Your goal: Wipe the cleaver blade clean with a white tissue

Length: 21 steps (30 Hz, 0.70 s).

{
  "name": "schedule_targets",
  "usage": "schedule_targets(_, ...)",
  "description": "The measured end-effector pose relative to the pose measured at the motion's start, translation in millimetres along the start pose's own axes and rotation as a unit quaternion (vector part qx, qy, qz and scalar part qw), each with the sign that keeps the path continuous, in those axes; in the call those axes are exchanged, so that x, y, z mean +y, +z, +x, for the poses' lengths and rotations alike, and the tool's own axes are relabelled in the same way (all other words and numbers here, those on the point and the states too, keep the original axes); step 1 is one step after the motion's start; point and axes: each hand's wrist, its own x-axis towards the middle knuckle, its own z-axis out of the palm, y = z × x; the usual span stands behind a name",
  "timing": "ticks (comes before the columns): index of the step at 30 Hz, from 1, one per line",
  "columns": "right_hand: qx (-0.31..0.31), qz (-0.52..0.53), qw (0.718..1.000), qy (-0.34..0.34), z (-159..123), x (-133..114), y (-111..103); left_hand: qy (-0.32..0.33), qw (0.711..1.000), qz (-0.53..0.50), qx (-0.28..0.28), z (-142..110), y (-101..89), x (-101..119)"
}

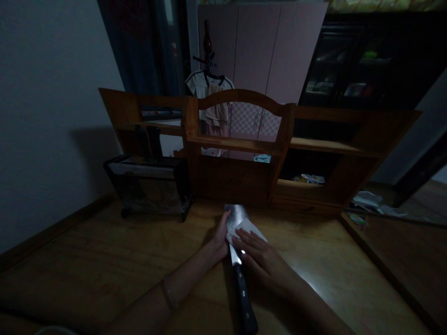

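Note:
A kitchen knife (pixel 235 214) with a broad metal blade and a black riveted handle lies in the middle of the view, handle toward me. My left hand (pixel 220 238) grips the blade along its left side, thumb near the far end. On the blade rests a folded white tissue (pixel 253 228). My right hand (pixel 260 257) presses it down with fingers laid over it. Part of the blade is hidden beneath the tissue and fingers. Neither hand touches the handle.
Under my hands is a wooden tabletop (pixel 115 265). A wooden shelf unit (pixel 240 145) stands along its far edge. At the far left is a black knife rack (pixel 150 186) with dark handles sticking up. A raised wooden edge (pixel 380 270) runs along the right side.

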Motion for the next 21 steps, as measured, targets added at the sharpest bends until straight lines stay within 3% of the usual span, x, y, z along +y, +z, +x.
schedule_targets(4, 0.002, -0.017, 0.999, 0.033, 1.4, 11.1, 4.1, 0.011, 0.999, 0.008, 0.040, -3.1, 2.1, -0.5)
schedule_targets(9, -0.005, -0.030, 0.999, 0.040, 3.7, 15.3, 8.3, 0.007, 1.000, 0.010, 0.005, -6.4, 6.6, -0.4)
schedule_targets(14, -0.023, -0.019, 1.000, 0.007, 5.3, 4.7, 12.5, -0.005, 1.000, 0.026, 0.005, -7.5, 4.8, -0.4)
schedule_targets(21, -0.024, -0.026, 0.999, 0.017, 7.0, -2.1, 15.3, -0.029, 0.998, 0.016, -0.055, -4.3, -1.1, -0.7)
